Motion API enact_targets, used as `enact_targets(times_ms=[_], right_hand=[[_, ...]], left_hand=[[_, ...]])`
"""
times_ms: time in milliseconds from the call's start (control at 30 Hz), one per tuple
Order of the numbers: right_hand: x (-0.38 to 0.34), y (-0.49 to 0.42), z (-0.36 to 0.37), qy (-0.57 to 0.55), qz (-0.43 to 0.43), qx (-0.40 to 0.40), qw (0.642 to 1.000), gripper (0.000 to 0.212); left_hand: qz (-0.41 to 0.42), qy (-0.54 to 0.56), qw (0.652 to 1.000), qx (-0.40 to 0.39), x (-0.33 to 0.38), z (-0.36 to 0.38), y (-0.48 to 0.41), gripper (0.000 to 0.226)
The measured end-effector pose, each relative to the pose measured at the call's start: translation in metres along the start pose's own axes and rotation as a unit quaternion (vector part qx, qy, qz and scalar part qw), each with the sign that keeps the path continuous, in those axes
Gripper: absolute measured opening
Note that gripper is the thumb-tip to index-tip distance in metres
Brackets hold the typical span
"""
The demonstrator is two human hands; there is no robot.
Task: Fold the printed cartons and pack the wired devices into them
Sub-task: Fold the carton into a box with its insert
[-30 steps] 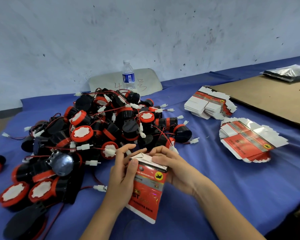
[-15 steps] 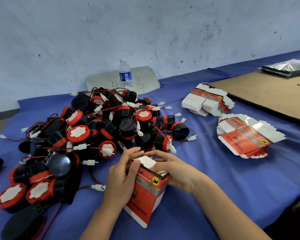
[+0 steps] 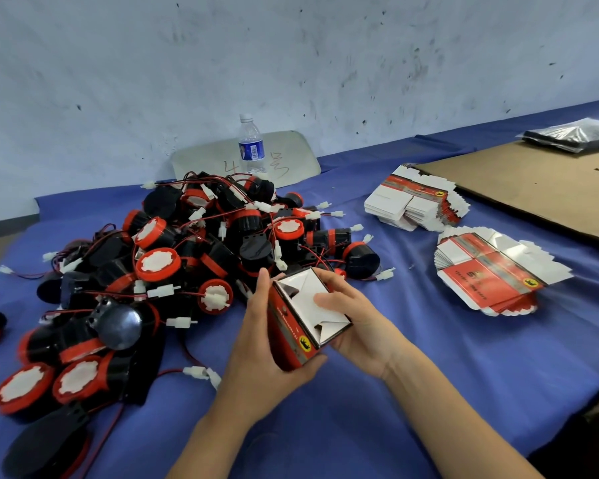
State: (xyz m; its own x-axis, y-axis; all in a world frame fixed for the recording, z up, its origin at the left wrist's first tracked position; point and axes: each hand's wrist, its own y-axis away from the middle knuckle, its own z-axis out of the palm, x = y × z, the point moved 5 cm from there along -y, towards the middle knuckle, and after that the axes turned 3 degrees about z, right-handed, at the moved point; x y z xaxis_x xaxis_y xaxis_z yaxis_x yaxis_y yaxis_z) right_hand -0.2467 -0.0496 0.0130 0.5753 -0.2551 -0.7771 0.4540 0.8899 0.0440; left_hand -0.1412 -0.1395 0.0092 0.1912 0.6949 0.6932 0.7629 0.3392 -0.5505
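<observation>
The carton (image 3: 288,328) has been tipped since a moment ago. Before, its red front faced the camera and the hands were pushing the end flaps down. Now its white folded end points up at the camera, and the box has a square shape.

Both hands hold the carton over the blue table (image 3: 429,382), just in front of the big pile of wired devices (image 3: 194,257). The left hand (image 3: 256,344) wraps round the red side, with its fingers up along the far edge and its thumb under the near corner. The right hand (image 3: 363,323) grips the other side, and its thumb (image 3: 322,300) presses on the white flaps. One dark gap shows at a corner of the flaps.

The devices are black and red, with white round faces, thin red wires and little white plugs. They lie in a heap on the left part of the table.

On the right lie two stacks of flat cartons. The near stack (image 3: 491,274) is fanned out, and the far stack (image 3: 415,205) sits behind it. A brown cardboard sheet (image 3: 540,191) lies past them. A water bottle (image 3: 251,146) stands upright behind the pile, close to the wall.
</observation>
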Motion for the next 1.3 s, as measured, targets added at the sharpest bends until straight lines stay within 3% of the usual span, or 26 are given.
enact_targets(times_ms=[700,1000,1100,1233,1300], right_hand=[[-0.008,0.003,0.001,0.104,-0.031,-0.015,0.994,0.043],[-0.005,0.006,0.005,-0.013,0.043,-0.053,0.998,0.034],[-0.005,0.006,0.008,-0.022,0.022,-0.06,0.998,0.032],[-0.01,0.003,-0.006,-0.022,-0.058,0.072,0.996,0.033],[-0.021,0.008,-0.02,0.097,-0.175,0.194,0.96,0.016]], left_hand=[[0.066,-0.059,0.996,-0.003,0.013,-0.002,-0.002,0.106],[0.088,-0.031,0.995,0.017,0.017,0.0,-0.005,0.104],[0.09,-0.032,0.995,0.031,0.012,-0.001,-0.004,0.104],[0.117,-0.078,0.987,0.083,0.011,-0.006,-0.003,0.082],[0.091,-0.053,0.983,0.153,0.007,-0.016,-0.003,0.063]])
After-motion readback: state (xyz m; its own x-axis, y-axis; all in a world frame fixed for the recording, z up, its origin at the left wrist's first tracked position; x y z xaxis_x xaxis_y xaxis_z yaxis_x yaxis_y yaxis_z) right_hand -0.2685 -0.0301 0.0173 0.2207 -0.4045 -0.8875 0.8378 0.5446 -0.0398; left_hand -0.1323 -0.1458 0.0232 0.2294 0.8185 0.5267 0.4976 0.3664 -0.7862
